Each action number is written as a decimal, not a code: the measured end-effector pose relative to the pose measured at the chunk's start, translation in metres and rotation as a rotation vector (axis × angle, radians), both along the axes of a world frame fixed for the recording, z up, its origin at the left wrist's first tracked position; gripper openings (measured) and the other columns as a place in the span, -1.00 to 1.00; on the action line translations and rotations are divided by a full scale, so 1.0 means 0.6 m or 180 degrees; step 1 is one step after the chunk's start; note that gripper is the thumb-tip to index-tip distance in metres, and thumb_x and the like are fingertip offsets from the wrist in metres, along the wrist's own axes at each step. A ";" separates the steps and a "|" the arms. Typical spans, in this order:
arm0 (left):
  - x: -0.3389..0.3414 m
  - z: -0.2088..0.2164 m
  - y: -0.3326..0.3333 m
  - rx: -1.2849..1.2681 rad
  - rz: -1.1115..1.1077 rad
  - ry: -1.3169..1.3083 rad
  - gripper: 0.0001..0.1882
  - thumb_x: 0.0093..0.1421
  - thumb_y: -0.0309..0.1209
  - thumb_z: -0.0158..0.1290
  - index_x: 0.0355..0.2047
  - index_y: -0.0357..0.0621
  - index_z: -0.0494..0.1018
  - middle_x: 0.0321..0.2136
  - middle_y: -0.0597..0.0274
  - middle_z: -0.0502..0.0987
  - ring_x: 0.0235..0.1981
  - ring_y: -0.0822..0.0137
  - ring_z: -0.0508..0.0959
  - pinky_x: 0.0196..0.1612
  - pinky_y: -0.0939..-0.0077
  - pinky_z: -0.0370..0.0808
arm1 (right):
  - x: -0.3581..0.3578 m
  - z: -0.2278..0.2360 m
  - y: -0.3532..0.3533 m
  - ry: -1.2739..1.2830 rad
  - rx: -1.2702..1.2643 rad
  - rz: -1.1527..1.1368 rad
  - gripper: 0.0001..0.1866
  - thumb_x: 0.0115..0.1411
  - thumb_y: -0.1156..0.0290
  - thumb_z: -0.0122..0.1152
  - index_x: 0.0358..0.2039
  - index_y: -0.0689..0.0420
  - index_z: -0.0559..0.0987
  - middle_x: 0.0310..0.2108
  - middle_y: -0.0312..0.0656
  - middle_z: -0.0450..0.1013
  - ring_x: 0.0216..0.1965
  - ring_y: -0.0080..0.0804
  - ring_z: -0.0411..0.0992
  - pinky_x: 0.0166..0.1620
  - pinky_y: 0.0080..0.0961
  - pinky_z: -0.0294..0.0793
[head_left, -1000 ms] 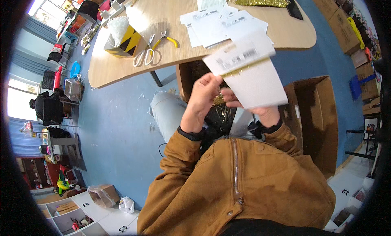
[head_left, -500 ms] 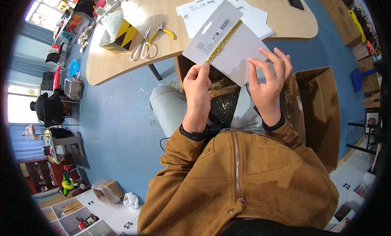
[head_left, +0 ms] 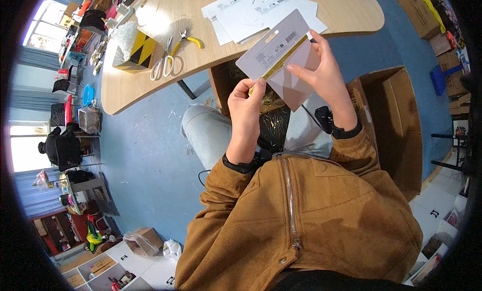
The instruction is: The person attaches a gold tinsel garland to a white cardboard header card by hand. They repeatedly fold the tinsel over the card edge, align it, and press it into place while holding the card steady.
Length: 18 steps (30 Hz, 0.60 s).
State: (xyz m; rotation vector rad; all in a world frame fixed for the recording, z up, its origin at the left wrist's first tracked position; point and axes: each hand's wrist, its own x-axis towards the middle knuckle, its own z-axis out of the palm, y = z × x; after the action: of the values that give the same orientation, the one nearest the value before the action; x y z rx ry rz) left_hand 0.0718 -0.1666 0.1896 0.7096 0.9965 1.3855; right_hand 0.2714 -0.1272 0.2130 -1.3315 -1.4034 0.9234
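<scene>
From my remote feed: a grey backing card (head_left: 281, 55) with a hang slot and a gold strip (head_left: 278, 65) running down it is held up over the lap, just below the wooden worktop (head_left: 165, 20) edge. My left hand (head_left: 247, 103) has its fingers clamped on the card's lower corner; my right hand (head_left: 321, 70) grips its right side. White sheets (head_left: 241, 15), scissors (head_left: 163, 62) and a yellow-black box (head_left: 133, 57) lie on the worktop. An open cardboard box (head_left: 396, 115) stands on blue floor (head_left: 145, 160).

Scissors (head_left: 161, 65) and yellow-handled pliers (head_left: 187, 40) lie on the wooden table (head_left: 165, 20) beside papers (head_left: 246, 15); an open cardboard box (head_left: 396, 120) stands right.
</scene>
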 end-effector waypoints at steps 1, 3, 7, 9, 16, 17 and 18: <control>0.000 0.000 0.000 0.0015 -0.0029 0.0033 -0.89 0.33 -0.43 0.24 -0.34 -0.13 0.55 -0.46 0.58 0.47 -0.50 0.74 0.30 -0.45 0.78 0.15 | 0.001 -0.003 0.000 0.0035 -0.0056 0.0014 0.06 0.07 0.24 0.57 0.41 0.35 0.10 0.29 0.29 0.20 0.33 0.06 0.26 0.28 -0.10 0.36; -0.001 0.000 0.000 -0.0018 -0.0061 0.0123 -0.90 0.33 -0.44 0.24 -0.33 -0.14 0.55 -0.46 0.57 0.48 -0.49 0.73 0.31 -0.45 0.78 0.17 | 0.000 -0.010 0.000 -0.0011 -0.0055 -0.0058 0.07 0.06 0.21 0.58 0.41 0.35 0.12 0.29 0.28 0.20 0.34 0.08 0.24 0.30 -0.08 0.33; -0.001 0.000 -0.002 -0.0001 -0.0123 0.0146 -0.90 0.33 -0.44 0.24 -0.33 -0.14 0.55 -0.44 0.56 0.49 -0.47 0.73 0.34 -0.43 0.77 0.19 | -0.003 -0.020 0.007 -0.0449 0.0117 -0.0227 0.07 0.03 0.17 0.60 0.39 0.35 0.17 0.28 0.26 0.21 0.36 0.12 0.18 0.33 -0.03 0.27; -0.003 0.001 -0.002 -0.0080 -0.0154 0.0200 -0.90 0.33 -0.44 0.24 -0.31 -0.16 0.55 -0.43 0.54 0.50 -0.44 0.72 0.36 -0.40 0.78 0.23 | -0.001 -0.022 0.008 -0.0517 0.0100 -0.0228 0.06 0.03 0.15 0.60 0.37 0.36 0.18 0.26 0.25 0.23 0.35 0.14 0.18 0.34 -0.01 0.25; 0.001 -0.003 -0.003 0.0016 -0.0115 0.0215 -0.91 0.32 -0.48 0.24 -0.27 -0.22 0.55 -0.36 0.47 0.54 -0.37 0.68 0.43 -0.28 0.77 0.35 | 0.002 -0.024 0.007 -0.0567 0.0060 -0.0173 0.06 0.03 0.08 0.57 0.36 0.37 0.20 0.18 0.21 0.27 0.27 0.13 0.22 0.31 -0.01 0.26; 0.001 -0.003 -0.002 0.0036 -0.0114 0.0271 -0.91 0.32 -0.48 0.24 -0.27 -0.22 0.55 -0.36 0.46 0.54 -0.37 0.68 0.43 -0.28 0.77 0.35 | 0.001 -0.024 0.006 -0.0567 0.0019 -0.0193 0.05 0.03 0.09 0.57 0.36 0.37 0.20 0.18 0.21 0.27 0.27 0.13 0.23 0.31 -0.01 0.27; 0.001 -0.004 -0.002 0.0018 -0.0110 0.0341 -0.91 0.32 -0.49 0.24 -0.27 -0.22 0.55 -0.36 0.46 0.54 -0.37 0.68 0.43 -0.29 0.76 0.36 | 0.000 -0.023 0.006 -0.0568 0.0021 -0.0221 0.05 0.03 0.09 0.57 0.36 0.36 0.20 0.18 0.21 0.27 0.27 0.13 0.23 0.31 -0.01 0.27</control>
State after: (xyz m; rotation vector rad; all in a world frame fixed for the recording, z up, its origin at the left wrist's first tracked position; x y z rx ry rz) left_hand 0.0725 -0.1679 0.1873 0.8086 1.0599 1.3320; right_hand 0.2714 -0.1236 0.1989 -1.4778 -1.4832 0.7684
